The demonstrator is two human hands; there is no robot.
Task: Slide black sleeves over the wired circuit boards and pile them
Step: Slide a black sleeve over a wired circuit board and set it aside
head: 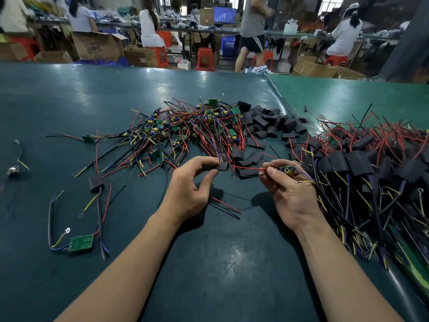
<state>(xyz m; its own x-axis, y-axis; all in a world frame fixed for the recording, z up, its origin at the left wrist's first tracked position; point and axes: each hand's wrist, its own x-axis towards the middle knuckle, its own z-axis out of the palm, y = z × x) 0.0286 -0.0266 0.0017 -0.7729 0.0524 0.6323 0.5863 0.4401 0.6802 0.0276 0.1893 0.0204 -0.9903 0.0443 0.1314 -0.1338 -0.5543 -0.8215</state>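
My left hand (190, 187) pinches a black sleeve (219, 167) between thumb and fingers above the green table (69, 101). My right hand (290, 191) pinches a small circuit board (287, 169) with its wires; its red wire (246, 168) runs left into the sleeve. A heap of bare wired boards (190, 129) lies behind my hands. Loose black sleeves (271, 124) lie at the heap's right. A pile of sleeved boards (371, 168) fills the right side.
A sleeved board (96, 183) and a bare green board with wires (81, 244) lie at the left. A small metal part (12, 170) sits near the left edge. Beyond the table are red stools, cardboard boxes and several people.
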